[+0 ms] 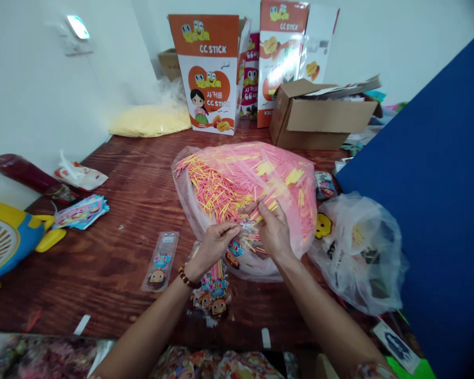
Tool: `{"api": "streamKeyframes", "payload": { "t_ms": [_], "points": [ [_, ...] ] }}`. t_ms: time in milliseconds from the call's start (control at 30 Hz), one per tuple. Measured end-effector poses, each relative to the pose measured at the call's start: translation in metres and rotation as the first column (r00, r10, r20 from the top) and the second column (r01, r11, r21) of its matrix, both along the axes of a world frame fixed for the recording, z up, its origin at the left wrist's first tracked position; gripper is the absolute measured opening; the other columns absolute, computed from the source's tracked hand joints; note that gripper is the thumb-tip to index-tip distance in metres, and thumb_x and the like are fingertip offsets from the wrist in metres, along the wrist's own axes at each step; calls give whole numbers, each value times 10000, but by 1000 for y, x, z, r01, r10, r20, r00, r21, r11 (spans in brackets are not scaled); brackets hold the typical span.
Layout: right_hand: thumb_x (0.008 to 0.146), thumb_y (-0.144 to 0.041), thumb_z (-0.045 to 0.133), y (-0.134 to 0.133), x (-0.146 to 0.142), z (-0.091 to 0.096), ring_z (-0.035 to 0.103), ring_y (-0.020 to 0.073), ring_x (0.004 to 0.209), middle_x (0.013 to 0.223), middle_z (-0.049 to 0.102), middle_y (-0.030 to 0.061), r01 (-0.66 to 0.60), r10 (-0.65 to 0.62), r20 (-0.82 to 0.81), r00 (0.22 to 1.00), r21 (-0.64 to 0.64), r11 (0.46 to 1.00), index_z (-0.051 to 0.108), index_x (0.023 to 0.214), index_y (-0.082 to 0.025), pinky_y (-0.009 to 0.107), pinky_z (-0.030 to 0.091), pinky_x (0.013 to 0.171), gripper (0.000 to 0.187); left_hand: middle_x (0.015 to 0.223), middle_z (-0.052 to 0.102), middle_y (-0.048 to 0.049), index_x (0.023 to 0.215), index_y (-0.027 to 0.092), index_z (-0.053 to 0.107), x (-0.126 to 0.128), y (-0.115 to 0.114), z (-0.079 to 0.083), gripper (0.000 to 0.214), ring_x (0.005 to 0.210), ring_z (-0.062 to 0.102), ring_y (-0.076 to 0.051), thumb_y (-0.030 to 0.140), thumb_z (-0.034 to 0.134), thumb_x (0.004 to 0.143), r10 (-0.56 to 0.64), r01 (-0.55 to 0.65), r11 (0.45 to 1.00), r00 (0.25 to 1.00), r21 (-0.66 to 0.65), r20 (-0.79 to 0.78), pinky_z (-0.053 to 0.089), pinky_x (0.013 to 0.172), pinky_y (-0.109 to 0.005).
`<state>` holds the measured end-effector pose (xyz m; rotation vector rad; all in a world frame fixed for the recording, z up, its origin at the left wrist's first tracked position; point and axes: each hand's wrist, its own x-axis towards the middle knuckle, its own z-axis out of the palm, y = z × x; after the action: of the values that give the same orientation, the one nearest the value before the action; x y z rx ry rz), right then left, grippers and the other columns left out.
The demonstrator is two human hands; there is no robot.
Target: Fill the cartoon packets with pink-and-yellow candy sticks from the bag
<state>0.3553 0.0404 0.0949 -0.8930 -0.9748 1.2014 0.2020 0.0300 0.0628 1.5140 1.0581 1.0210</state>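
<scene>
My right hand (274,229) is closed around a small bunch of pink and yellow candy sticks (267,204), over a large clear plastic bag (205,158) of the same loose sticks. My left hand (215,243) pinches the top of a small clear printed packet (234,253), close to the right fingertips. The packet hangs below both hands, with a cartoon face near its bottom. Under my left wrist lies a pile of filled packets (217,302), partly covered by the forearm. A flat packet (160,261) lies on the wooden table (130,210) to the left.
Printed cartons (209,68) and an open cardboard box (327,121) stand at the back. A yellow bag (150,121) lies back left. A toy-like fan (8,242), a bottle (27,173) and printed sachets (82,211) occupy the left. A white plastic bag (359,252) sits beside a blue panel (418,173) at right.
</scene>
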Motion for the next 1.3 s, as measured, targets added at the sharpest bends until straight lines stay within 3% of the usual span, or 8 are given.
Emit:
{"api": "streamKeyframes", "payload": {
  "t_ms": [167,333,500,667,833,967,1133,1300],
  "points": [
    [875,-391,612,-6,7,-2,665,222,1049,1028,758,38,-56,62,166,984,-43,997,734,914,-221,378,450,1013,213,712,634,-3,792,148,716,3,2,-2,264,671,518,-121,379,608,860,22,-22,1000,1000,-4,15,424,653,-226],
    [848,-455,642,-1,14,1,683,206,932,1009,762,44,-178,192,184,964,-92,980,731,1007,-217,341,519,872,300,773,679,-19,835,148,731,7,8,0,232,717,563,-131,359,635,835,20,-18,1000,996,-23,92,458,703,-234],
    [877,-476,602,9,21,15,679,194,832,927,763,58,-122,137,313,940,-65,990,738,862,-202,283,521,671,307,780,688,-24,844,148,737,11,11,4,266,727,570,-139,399,652,816,25,-22,999,993,-29,112,467,706,-243],
    [842,-425,661,13,25,27,684,184,821,856,761,37,-166,161,395,905,-22,986,746,802,-202,304,519,759,242,715,645,-9,795,142,720,13,12,5,292,676,535,-124,430,666,799,38,-33,999,987,-36,155,443,653,-231],
    [831,-442,690,16,27,40,683,191,796,784,737,28,-217,214,336,917,-30,976,729,762,-211,330,518,783,244,737,654,-10,800,147,719,11,13,4,262,694,547,-126,404,672,807,65,-64,998,977,-14,204,452,674,-231],
    [848,-497,659,21,29,54,642,167,712,740,667,6,-69,58,106,993,103,992,673,813,-231,314,516,705,268,760,662,-8,829,153,720,5,12,4,244,706,569,-124,391,668,826,108,-111,994,961,0,255,469,695,-233],
    [852,-495,647,20,30,53,413,106,518,578,464,-45,-120,71,456,887,79,990,664,799,-208,238,382,510,292,786,683,-21,839,154,731,-1,10,9,233,731,598,-135,381,676,826,138,-143,990,957,-2,256,486,696,-236],
    [836,-428,669,17,26,46,449,116,583,646,518,-28,-225,126,602,788,90,970,647,725,-202,243,377,541,253,795,683,-17,840,163,729,-1,12,9,205,737,592,-132,357,663,839,138,-148,989,958,20,253,481,697,-235]
  ]
}}
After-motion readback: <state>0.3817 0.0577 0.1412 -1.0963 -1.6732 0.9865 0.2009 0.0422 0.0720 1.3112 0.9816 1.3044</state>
